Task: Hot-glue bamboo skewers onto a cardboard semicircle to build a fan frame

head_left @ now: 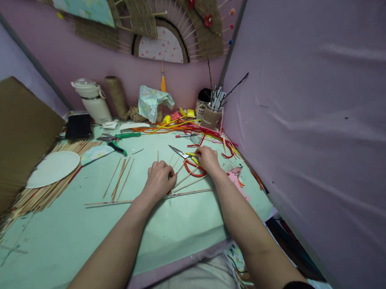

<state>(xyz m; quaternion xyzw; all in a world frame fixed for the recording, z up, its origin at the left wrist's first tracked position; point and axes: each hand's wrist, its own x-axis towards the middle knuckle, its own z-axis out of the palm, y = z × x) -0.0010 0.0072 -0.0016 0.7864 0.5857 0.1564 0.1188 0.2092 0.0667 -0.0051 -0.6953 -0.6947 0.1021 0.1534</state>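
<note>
My left hand [159, 180] rests on the table with bent fingers closed on thin wooden sticks [189, 175] that fan out to the right. Its fingertips and the point where the sticks meet are partly hidden. Just right of it, my right hand [208, 158] is closed at the yellow part of a pair of scissors [180, 152], whose blades point to the far left. A red loop [197, 175] lies under that hand by the scissors. One long stick [195, 191] runs sideways beneath the fan. Several short loose sticks [120, 181] lie left of my left hand.
Green-handled pliers [128, 135], a large bundle of sticks [48, 197] and a white oval [55, 168] are on the left. Behind stand a white bottle [95, 106], a twine spool [116, 96] and a holder [212, 117] with twigs. Colored strands [169, 127] lie along the back.
</note>
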